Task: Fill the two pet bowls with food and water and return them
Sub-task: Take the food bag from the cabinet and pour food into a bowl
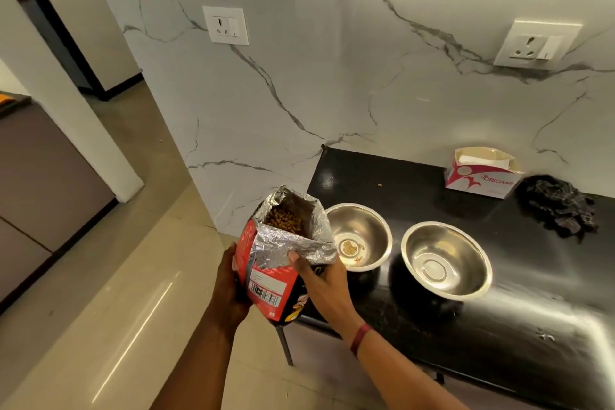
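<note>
Left hand (229,288), right hand (324,283): bag (266,271) upright

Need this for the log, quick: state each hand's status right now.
Left hand: closed, gripping the left side of the open pet food bag.
Right hand: closed on the same bag's right side, thumb on its front.

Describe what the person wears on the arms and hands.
No gloves on the left hand or right hand. The left forearm and right forearm are bare, no sleeves in view. A dark red band circles the right wrist.
</note>
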